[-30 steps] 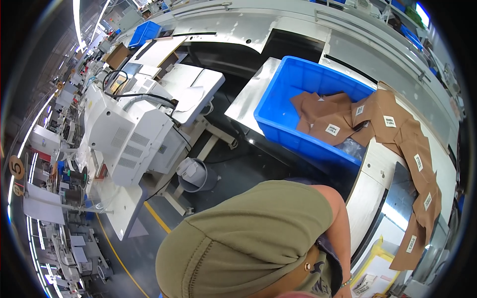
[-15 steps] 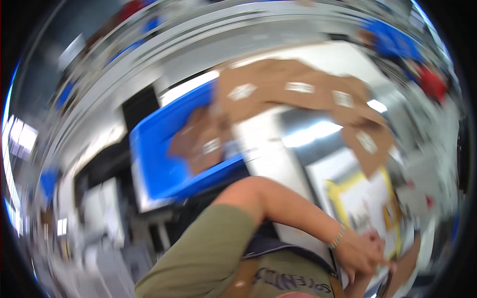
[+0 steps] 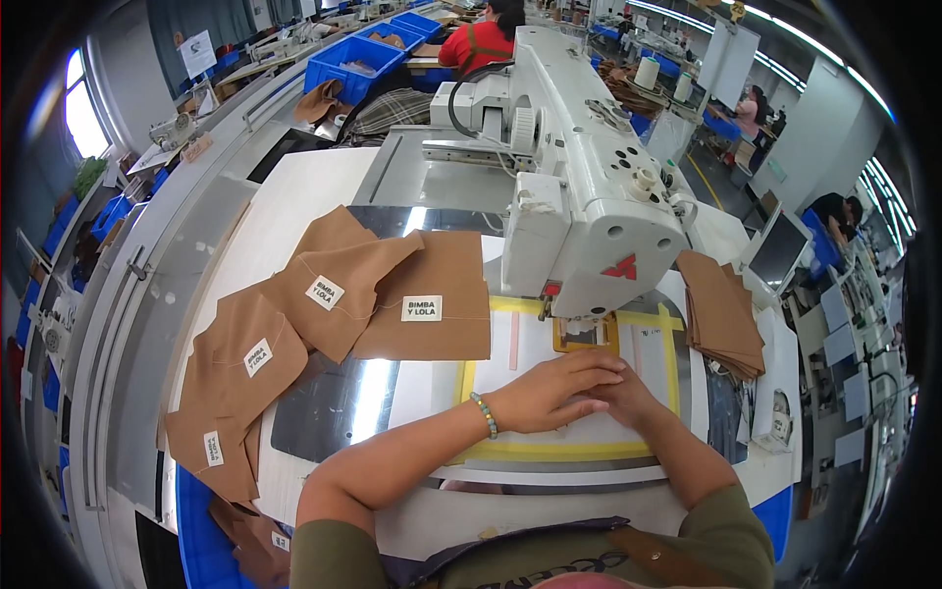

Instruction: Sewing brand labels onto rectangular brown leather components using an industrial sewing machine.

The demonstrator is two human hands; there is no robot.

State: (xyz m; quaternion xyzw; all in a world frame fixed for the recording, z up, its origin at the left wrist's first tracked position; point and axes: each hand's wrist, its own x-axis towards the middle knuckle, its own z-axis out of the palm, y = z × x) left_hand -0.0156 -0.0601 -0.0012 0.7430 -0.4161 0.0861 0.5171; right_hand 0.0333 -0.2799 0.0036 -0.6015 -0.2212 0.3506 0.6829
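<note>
My left hand (image 3: 551, 391), with a beaded bracelet at the wrist, lies over my right hand (image 3: 633, 401), its fingers stretched out and its thumb apart. The fingers of my right hand are mostly hidden beneath it. Both rest above a white template (image 3: 530, 432) edged in yellow tape. Just beyond them, a small yellow frame (image 3: 579, 336) sits below the head of a white sewing machine (image 3: 608, 236). To the left, several brown fabric pieces (image 3: 392, 339) with white labels overlap in a chain, trailing over the table's left edge.
A stack of brown pieces (image 3: 721, 314) lies right of the machine, near a dark screen (image 3: 778, 247). At the lower left, a blue bin (image 3: 201, 530) holds more brown pieces. A person in red (image 3: 476, 44) sits beyond the table, near blue bins (image 3: 353, 67).
My view has swung to the right, bringing the sewing machine into sight and the labelled pieces to the left. The hands, low at the right before, are together in front of the machine.
</note>
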